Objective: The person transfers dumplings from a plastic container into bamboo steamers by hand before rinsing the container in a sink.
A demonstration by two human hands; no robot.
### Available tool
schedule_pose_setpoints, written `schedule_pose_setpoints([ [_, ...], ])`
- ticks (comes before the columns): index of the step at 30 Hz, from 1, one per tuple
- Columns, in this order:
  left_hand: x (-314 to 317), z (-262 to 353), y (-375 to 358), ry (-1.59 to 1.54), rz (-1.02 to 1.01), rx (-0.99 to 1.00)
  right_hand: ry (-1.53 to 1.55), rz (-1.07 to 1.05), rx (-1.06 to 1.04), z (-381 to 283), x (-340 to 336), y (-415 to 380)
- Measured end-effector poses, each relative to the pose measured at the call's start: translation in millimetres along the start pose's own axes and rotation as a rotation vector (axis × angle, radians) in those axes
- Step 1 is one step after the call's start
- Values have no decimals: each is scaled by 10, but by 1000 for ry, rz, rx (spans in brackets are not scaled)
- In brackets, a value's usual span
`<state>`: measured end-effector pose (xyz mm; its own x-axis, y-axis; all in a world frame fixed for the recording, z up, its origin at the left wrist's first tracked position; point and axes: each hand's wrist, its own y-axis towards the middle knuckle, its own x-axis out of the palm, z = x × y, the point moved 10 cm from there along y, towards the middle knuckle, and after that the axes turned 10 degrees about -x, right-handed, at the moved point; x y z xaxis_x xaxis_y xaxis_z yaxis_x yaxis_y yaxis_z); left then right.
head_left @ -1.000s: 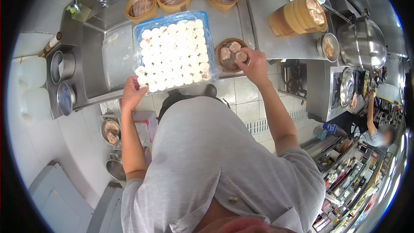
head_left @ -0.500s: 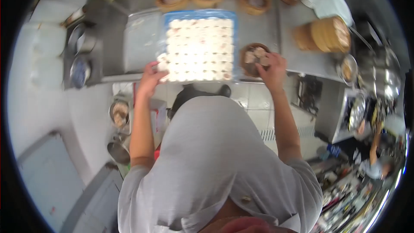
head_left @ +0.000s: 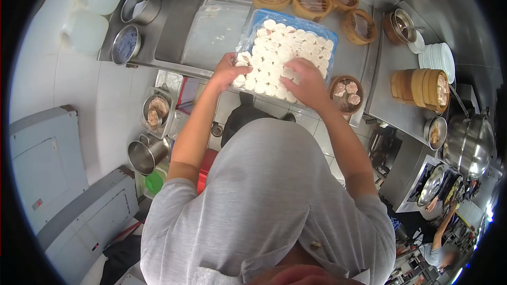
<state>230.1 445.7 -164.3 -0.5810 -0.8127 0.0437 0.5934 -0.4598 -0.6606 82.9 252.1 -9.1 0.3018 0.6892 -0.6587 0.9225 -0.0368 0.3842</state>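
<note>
Rows of pale open-topped dumplings (head_left: pixel 269 55) fill a blue tray (head_left: pixel 332 39) lined with clear plastic. At the tray's left edge, my left hand (head_left: pixel 228 74) is closed, with a dumpling (head_left: pixel 243 59) between thumb and fingers. My right hand (head_left: pixel 309 84) reaches over the tray's near right part. Its thumb and curled fingers close around a dumpling (head_left: pixel 288 73) in the rows, and the palm hides those beneath. Just right of the tray, a round bamboo steamer (head_left: pixel 359 106) holds several dumplings (head_left: pixel 351 88).
Several bamboo steamers (head_left: pixel 311 1) stand behind the tray. To the right are stacked steamers (head_left: pixel 417 87), white plates (head_left: pixel 438 60) and a large metal wok (head_left: pixel 467 145). Metal pots (head_left: pixel 141 5) sit at the left. A co-worker (head_left: pixel 441 250) is at the far lower right.
My right hand has moved left from the bamboo steamer onto the dumplings in the tray. My left hand stays at the tray's left edge. The camera view has turned, tilting the counter.
</note>
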Motion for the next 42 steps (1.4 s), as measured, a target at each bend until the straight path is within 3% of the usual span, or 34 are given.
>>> schedule_pose_setpoints([
  [3, 35, 4, -29, -159, -136, -26, 238, -112, 85, 12, 456, 378],
  [6, 68, 32, -101, -297, -244, -79, 229, -198, 20, 89, 847, 696],
  [9, 69, -10, -79, -375, -320, -99, 28, -381, -53, 110, 1090, 940],
  [15, 31, -58, -68, -497, -392, -126, 12, -764, 22, 116, 1381, 1199],
  [22, -36, -20, -121, -589, -404, -177, 19, -843, -34, 217, 1637, 1267],
  [24, -82, 61, -151, -425, -354, -103, 70, -846, 0, 217, 1699, 1298],
  [27, -182, 156, -143, -227, -292, -22, 75, -799, 24, 186, 1704, 1414],
  [30, -300, 376, -248, -85, -198, 49, 290, -702, 116, 112, 1523, 1432],
  [36, -27, 978, -630, 109, -155, 169, 914, -162, 338, 1, 985, 1018],
  [39, 344, 1261, -801, 334, -195, 234, 1094, 150, 393, 5, 656, 747],
  [42, 838, 1416, -949, 353, -334, 282, 1183, 302, 430, 35, 334, 448],
])
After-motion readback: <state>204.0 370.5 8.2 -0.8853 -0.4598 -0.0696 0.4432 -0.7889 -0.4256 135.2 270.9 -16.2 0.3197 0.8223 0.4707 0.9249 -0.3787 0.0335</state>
